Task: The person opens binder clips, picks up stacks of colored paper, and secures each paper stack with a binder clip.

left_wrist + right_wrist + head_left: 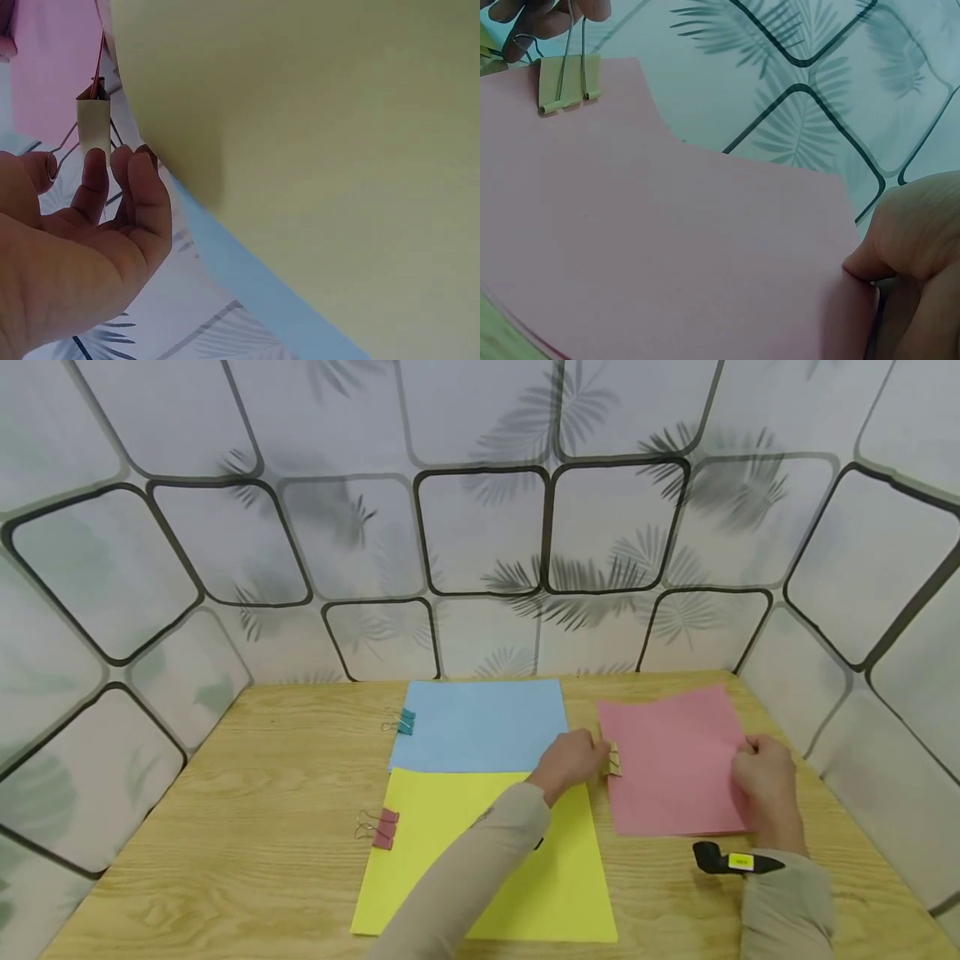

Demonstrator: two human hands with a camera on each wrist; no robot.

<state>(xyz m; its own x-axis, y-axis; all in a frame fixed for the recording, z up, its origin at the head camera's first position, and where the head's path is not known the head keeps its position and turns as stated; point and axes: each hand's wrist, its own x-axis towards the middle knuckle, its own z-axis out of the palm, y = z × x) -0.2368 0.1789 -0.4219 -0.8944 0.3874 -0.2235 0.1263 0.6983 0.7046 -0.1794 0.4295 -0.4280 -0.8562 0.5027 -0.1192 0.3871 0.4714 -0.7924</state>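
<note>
A stack of pink paper (671, 764) is held up at the right, slightly bent. On its left edge sits a yellow binder clip (566, 82) with wire handles. My left hand (570, 758) has its fingers curled at this clip; in the left wrist view the thumb and fingertips meet the clip's handles and back (94, 127). Thumb and fingers of my right hand (767, 777) pinch the right edge of the pink paper, the thumb on top in the right wrist view. Under the left forearm lies yellow paper (442, 860), partly hidden by the sleeve.
Blue paper (480, 722) lies behind the yellow paper, with a teal binder clip (406, 721) on its left edge. A pinkish-red binder clip (386, 828) grips the yellow paper's left edge. Patterned walls (480, 535) enclose the wooden table (262, 827) at the back and sides.
</note>
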